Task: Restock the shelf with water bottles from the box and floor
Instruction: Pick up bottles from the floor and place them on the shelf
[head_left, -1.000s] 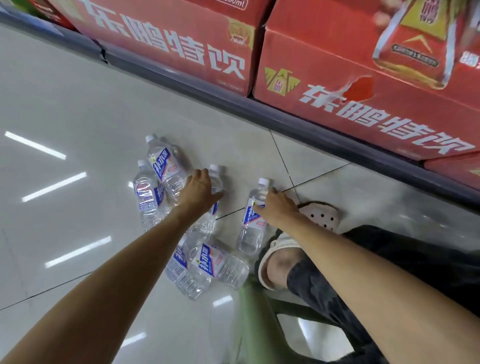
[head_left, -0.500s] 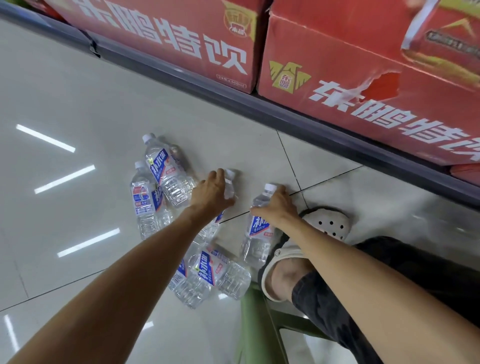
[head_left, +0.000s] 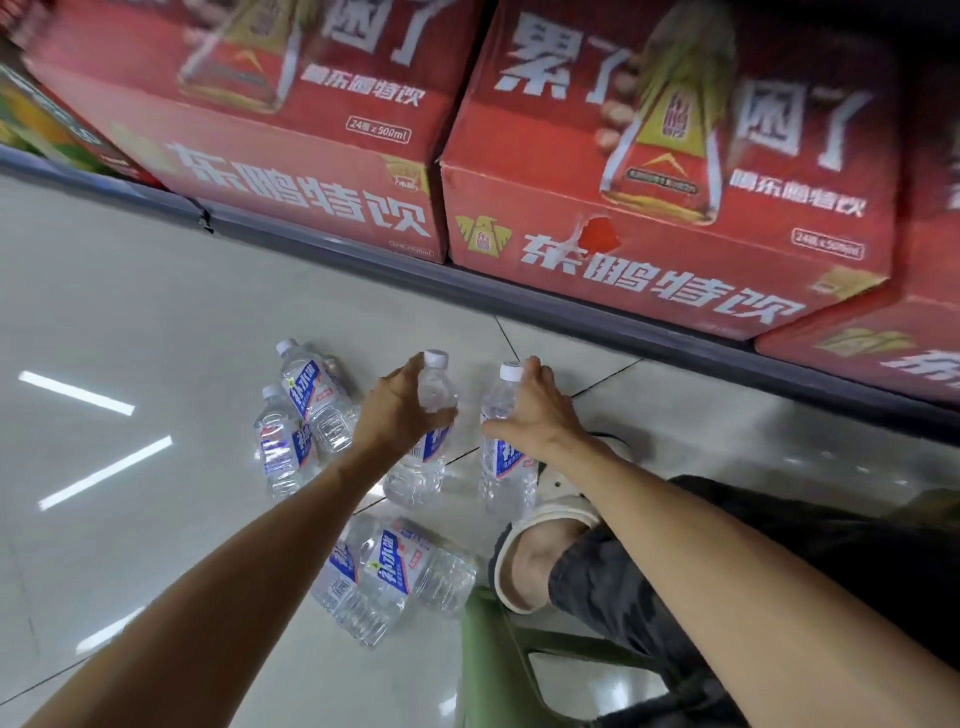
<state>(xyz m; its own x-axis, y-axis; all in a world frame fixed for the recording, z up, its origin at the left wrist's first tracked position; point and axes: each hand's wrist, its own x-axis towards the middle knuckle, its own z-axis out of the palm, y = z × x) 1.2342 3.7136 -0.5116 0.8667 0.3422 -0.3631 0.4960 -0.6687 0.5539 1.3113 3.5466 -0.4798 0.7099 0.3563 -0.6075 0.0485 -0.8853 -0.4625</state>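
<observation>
Your left hand grips 1 water bottle around its upper body, white cap pointing toward the shelf. Your right hand grips a 2nd bottle just beside it, fingers curled over its shoulder near the cap. Left of your left hand, 2 more bottles lie touching each other on the glossy tile floor. Below your left forearm, another cluster of bottles lies on its side. Red drink cartons sit along the low shelf edge. Your white perforated shoe rests just beside the 2nd bottle.
</observation>
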